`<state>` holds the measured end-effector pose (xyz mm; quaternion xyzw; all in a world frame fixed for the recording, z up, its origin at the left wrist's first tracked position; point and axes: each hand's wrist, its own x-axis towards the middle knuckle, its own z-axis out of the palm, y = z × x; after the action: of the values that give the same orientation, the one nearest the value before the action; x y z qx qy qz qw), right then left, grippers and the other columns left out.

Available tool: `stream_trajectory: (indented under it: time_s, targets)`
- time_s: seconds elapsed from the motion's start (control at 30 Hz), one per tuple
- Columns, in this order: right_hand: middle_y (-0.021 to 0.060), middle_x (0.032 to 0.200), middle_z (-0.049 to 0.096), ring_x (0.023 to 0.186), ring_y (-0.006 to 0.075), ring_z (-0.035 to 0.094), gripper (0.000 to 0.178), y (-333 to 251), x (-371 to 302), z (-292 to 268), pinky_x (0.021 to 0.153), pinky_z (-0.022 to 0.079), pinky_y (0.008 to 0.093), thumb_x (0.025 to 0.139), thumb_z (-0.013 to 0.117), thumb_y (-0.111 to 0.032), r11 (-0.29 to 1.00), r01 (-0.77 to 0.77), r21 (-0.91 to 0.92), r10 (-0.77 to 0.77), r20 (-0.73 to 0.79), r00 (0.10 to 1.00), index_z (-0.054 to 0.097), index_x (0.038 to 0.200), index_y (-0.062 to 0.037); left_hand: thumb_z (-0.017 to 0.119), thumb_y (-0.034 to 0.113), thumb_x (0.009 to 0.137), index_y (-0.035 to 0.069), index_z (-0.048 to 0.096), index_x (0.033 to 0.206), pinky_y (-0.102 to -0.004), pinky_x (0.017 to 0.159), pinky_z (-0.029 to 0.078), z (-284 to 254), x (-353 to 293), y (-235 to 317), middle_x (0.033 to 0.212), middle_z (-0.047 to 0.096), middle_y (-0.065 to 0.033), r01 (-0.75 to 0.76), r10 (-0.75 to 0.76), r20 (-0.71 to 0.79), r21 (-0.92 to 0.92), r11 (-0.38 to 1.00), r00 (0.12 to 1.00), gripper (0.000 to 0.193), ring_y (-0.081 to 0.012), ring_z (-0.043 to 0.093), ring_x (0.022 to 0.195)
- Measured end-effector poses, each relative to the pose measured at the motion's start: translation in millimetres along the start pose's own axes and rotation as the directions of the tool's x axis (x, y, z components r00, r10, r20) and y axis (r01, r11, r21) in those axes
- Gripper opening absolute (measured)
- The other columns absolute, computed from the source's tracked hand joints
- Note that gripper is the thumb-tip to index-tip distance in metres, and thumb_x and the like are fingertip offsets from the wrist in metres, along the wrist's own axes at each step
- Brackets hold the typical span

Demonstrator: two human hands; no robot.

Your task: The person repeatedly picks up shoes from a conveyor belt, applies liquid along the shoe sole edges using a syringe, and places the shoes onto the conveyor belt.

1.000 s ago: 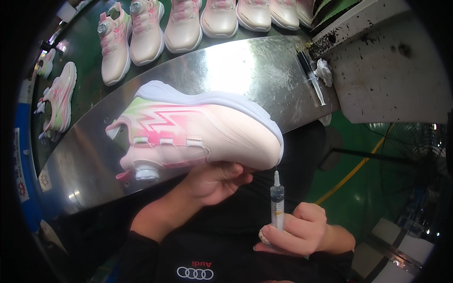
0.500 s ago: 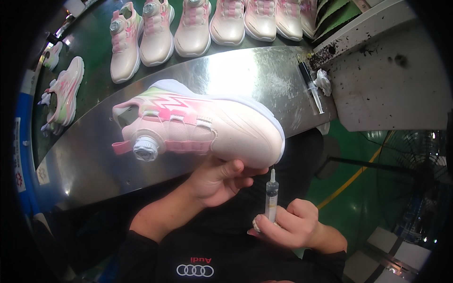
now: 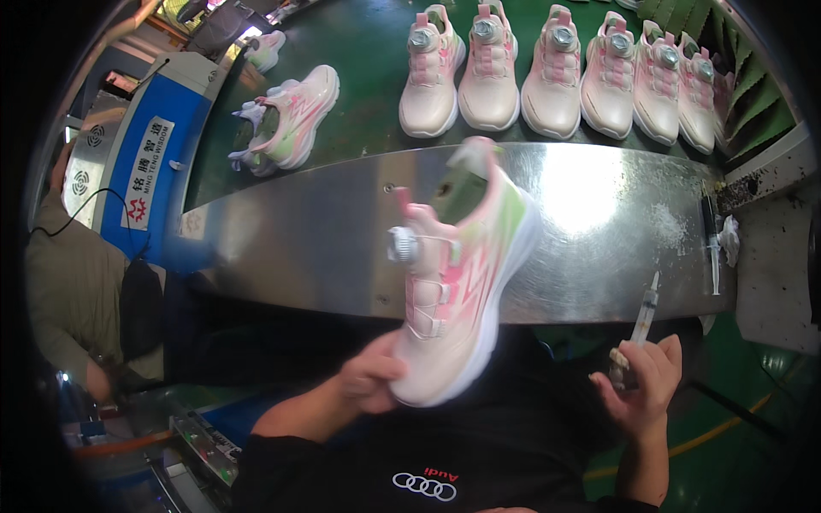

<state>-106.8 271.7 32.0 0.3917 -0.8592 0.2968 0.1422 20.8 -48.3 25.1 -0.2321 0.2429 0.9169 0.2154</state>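
My left hand (image 3: 374, 374) grips a pale pink and white sneaker (image 3: 445, 299) by its toe, above my lap and the near edge of the metal worktop. The shoe is tilted with its heel pointing away from me, and a white dial sits on its tongue; motion blurs it a little. Off to the right, my right hand (image 3: 647, 376) is closed round a clear syringe (image 3: 647, 312). Its tip points up and away, apart from the shoe. Part of the syringe's lower end is hidden by my fingers.
A curved metal worktop (image 3: 299, 248) lies ahead. Beyond it, several matching sneakers (image 3: 489, 77) stand in a row on a green surface, with another sneaker (image 3: 299, 115) on its side farther left. A dark syringe (image 3: 711, 244) and crumpled white tissue (image 3: 729, 239) rest at the right. A person (image 3: 77, 282) is at the left.
The sneaker has swung from lying crosswise to heel-away, and my left hand has shifted to its toe. The syringe has moved right, away from the shoe's sole. The whole view has turned left.
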Motion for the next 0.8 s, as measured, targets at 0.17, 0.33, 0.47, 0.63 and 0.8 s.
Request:
stream_trajectory:
  time_s: [0.17, 0.33, 0.47, 0.63, 0.8]
  targets:
    - [0.0054, 0.075, 0.059, 0.061, 0.0235, 0.041, 0.041, 20, 19, 24, 0.058, 0.034, 0.0328, 0.065, 0.076, -0.025, 0.998, -0.02, 0.06, 0.021, -0.024, 0.999, 0.059, 0.097, -0.0056, 0.073, 0.019, 0.065, -0.008, 0.028, 0.134, -0.0389, 0.101, 0.039, -14, -5, 21, 0.129, 0.047, -0.0208, -0.331, 0.364, -0.083, 0.265, 0.906, 0.928, 0.087, -0.0295, 0.051, 0.116]
    - [0.0024, 0.076, 0.058, 0.07, 0.0235, 0.042, 0.041, 37, 38, 43, 0.068, 0.035, 0.0322, 0.063, 0.075, -0.023, 0.996, -0.067, 0.062, 0.069, -0.03, 0.997, 0.059, 0.098, -0.0094, 0.063, 0.018, 0.075, -0.007, 0.034, 0.131, -0.0391, 0.098, 0.042, -27, 0, 93, 0.124, 0.051, -0.0185, -0.567, 0.639, -0.078, 0.387, 0.727, 0.765, 0.068, -0.0284, 0.053, 0.112]
    - [0.0014, 0.078, 0.058, 0.072, 0.023, 0.042, 0.042, 42, 44, 48, 0.07, 0.035, 0.0322, 0.062, 0.074, -0.024, 0.996, -0.083, 0.007, 0.084, -0.063, 0.995, 0.06, 0.099, -0.0107, 0.057, 0.007, 0.081, -0.005, 0.04, 0.127, -0.0394, 0.095, 0.044, -52, 61, 189, 0.121, 0.053, -0.0169, -0.616, 0.723, -0.031, 0.499, 0.61, 0.69, 0.05, -0.0268, 0.054, 0.11]
    - [0.0018, 0.08, 0.06, 0.072, 0.0229, 0.043, 0.041, 38, 45, 55, 0.071, 0.036, 0.031, 0.063, 0.073, -0.027, 0.996, -0.091, 0.018, 0.092, -0.076, 0.993, 0.06, 0.099, -0.0111, 0.056, 0.009, 0.083, -0.002, 0.049, 0.115, -0.0366, 0.086, 0.049, -57, 141, 251, 0.108, 0.06, -0.013, -0.464, 0.657, -0.151, 0.592, 0.658, 0.739, 0.034, -0.0232, 0.06, 0.097]
    - [0.0051, 0.081, 0.061, 0.075, 0.0252, 0.045, 0.039, 37, 43, 53, 0.073, 0.036, 0.0339, 0.065, 0.072, -0.028, 0.992, -0.12, 0.023, 0.121, -0.05, 0.991, 0.061, 0.096, -0.0076, 0.059, 0.019, 0.085, 0.001, 0.053, 0.107, -0.0335, 0.077, 0.051, -65, 149, 254, 0.096, 0.063, -0.0107, -0.342, 0.616, -0.174, 0.702, 0.625, 0.768, 0.029, -0.0188, 0.063, 0.087]
